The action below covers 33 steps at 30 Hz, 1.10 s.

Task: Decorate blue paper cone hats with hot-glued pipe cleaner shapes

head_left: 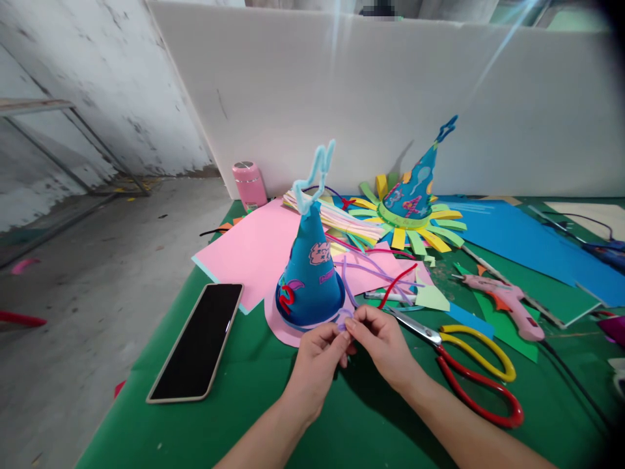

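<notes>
A: What do the hands have between them?

B: A short purple pipe cleaner [345, 315], bent into a small curve. The left hand [317, 358] and the right hand [383, 342] both pinch it between thumb and finger, the fingertips nearly meeting

A: And its long axis?

B: Mostly covered by fingers, so I cannot tell. What shows arches towards the far edge of the counter [234, 423]. A loose purple strand [347, 280] runs down close to the right hand; whether it joins the pinched piece, I can't say

A: Where is the blue hat [307, 286] from there?

B: Just beyond the fingertips, on the side of the counter's far edge and a little towards its left edge. It stands upright, its long axis rising from the pink brim [283, 333] to the pale blue topper [306, 205]

A: Which hand is nearer to it?

B: The left, I'd judge. Its fingers overlap the brim's near rim in this view, though touching or merely above it is unclear. The relation that counts, to my eye, is that short gap between pinched piece and cone

A: Anything beside the hands?

B: The phone [198, 342] lies by the counter's left edge, well apart from them, and the scissors [438, 339] lie just right of the right hand, blades pointing towards the pile
</notes>
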Motion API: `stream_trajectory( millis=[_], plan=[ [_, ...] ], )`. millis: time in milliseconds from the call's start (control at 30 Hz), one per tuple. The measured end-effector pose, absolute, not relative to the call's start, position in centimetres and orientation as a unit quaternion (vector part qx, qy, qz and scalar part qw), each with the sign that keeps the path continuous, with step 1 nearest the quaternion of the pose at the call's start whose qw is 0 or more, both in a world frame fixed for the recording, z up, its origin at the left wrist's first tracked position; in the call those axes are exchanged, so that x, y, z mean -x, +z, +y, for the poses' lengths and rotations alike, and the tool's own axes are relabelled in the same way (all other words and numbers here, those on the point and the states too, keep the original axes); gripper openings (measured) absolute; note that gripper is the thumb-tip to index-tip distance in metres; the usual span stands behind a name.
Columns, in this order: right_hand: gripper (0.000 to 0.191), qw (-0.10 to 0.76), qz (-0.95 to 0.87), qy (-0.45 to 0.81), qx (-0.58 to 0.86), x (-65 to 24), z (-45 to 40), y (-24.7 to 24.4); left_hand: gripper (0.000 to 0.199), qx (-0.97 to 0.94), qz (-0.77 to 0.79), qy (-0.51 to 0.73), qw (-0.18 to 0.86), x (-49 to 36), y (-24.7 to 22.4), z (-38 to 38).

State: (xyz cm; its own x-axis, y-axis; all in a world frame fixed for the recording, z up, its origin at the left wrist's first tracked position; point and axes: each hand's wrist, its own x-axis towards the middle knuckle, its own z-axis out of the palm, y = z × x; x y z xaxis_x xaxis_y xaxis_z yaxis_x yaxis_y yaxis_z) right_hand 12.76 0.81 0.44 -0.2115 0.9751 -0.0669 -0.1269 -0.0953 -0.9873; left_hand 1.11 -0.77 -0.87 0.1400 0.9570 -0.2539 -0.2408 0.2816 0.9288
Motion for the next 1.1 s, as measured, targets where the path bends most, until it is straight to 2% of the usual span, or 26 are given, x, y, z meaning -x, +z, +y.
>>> stream_trajectory(
  millis=[433, 633, 767, 900, 1100],
  plan=[
    [0.026, 0.444, -0.524, 0.576, 0.443, -13.4, 1.2, 0.3, 0.019, -0.385, 0.479, 0.445, 0.652, -0.9, 0.0, -0.7],
    [0.027, 0.432, -0.534, 0.563, 0.461, -14.2, 1.6, 1.0, 0.015, -0.401, 0.498, 0.485, 0.597, -0.5, 0.8, -0.8],
    [0.026, 0.418, -0.542, 0.576, 0.447, -14.4, 1.6, 1.2, 0.012, -0.504, 0.491, 0.479, 0.525, 0.0, 0.6, -0.7],
    [0.024, 0.404, -0.551, 0.587, 0.435, -14.5, 1.6, 1.2, 0.011, -0.638, 0.469, 0.460, 0.401, 0.3, 0.5, -0.5],
    [0.023, 0.384, -0.584, 0.574, 0.425, -14.6, 1.7, 1.4, 0.012, -0.738, 0.418, 0.472, 0.241, 0.3, 0.4, -0.5]
  ],
)
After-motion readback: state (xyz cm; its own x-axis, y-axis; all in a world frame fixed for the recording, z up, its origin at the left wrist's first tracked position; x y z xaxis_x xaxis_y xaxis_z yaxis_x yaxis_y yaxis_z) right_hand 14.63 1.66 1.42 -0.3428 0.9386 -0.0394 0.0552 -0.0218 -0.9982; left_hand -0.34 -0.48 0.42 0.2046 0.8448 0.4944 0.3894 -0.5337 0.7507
